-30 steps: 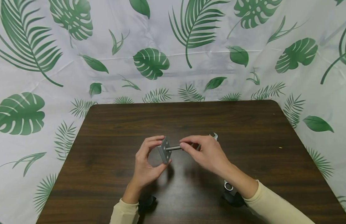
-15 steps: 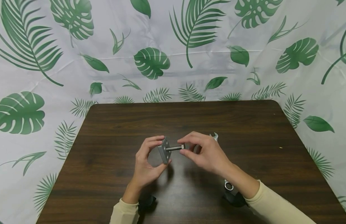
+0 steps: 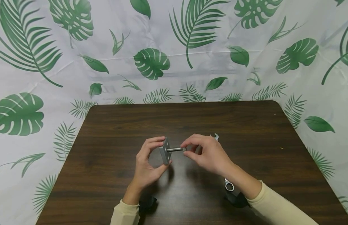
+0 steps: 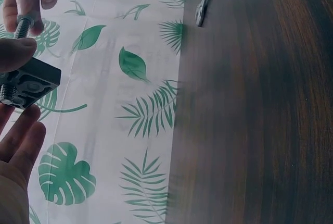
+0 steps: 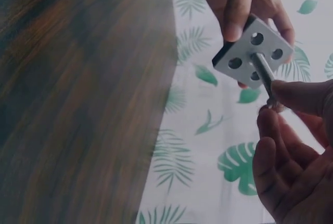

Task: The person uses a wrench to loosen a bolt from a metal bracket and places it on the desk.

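Observation:
My left hand holds a grey square plate by its edges, thumb below and fingers above, over the table. A long metal bolt runs into the middle of the plate, and its shank points right toward my right hand. That hand pinches the bolt's head end between thumb and fingertips, which mostly cover the head. Around the bolt, the plate face shows several round holes in the right wrist view. Seen from the left wrist, the bolt's threaded tip pokes out of the plate's other side.
A combination wrench lies on the dark wood table beneath my right arm, its middle hidden by the hand and forearm. Black items show near both cuffs. Behind the table hangs a white leaf-print cloth.
My right fingers loosened to uncover the bolt's hex head half a second ago, and now close on it again. The left hand and plate stay in place.

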`<state>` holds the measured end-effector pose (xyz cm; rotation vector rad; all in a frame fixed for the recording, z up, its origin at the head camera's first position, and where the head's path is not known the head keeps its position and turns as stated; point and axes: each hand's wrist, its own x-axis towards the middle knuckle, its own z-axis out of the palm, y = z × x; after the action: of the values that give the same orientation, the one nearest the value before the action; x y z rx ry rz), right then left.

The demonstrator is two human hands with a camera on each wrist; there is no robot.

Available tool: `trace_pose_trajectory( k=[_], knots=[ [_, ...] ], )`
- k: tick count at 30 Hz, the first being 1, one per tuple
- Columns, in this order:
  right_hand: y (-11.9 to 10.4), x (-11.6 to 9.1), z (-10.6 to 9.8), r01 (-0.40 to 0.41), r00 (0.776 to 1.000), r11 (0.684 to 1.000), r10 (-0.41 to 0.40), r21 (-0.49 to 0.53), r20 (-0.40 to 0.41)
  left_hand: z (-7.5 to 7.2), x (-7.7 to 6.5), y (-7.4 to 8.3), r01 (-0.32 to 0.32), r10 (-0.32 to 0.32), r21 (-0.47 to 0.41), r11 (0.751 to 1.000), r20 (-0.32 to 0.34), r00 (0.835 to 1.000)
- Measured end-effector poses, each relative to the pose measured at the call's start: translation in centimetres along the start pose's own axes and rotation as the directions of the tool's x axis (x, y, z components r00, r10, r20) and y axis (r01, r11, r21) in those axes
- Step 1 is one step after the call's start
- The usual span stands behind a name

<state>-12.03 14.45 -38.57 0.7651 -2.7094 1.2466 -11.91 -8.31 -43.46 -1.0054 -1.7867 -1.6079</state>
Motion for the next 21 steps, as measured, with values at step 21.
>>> trace_pose_trajectory(
  k=[21],
  knots=[
    [0.29, 0.10, 0.13, -0.014, 1.000, 1.000, 0.013, 0.013, 0.008, 0.02, 0.00, 0.05, 0.001, -0.001, 0.021, 1.000, 0.001, 1.000]
  ],
)
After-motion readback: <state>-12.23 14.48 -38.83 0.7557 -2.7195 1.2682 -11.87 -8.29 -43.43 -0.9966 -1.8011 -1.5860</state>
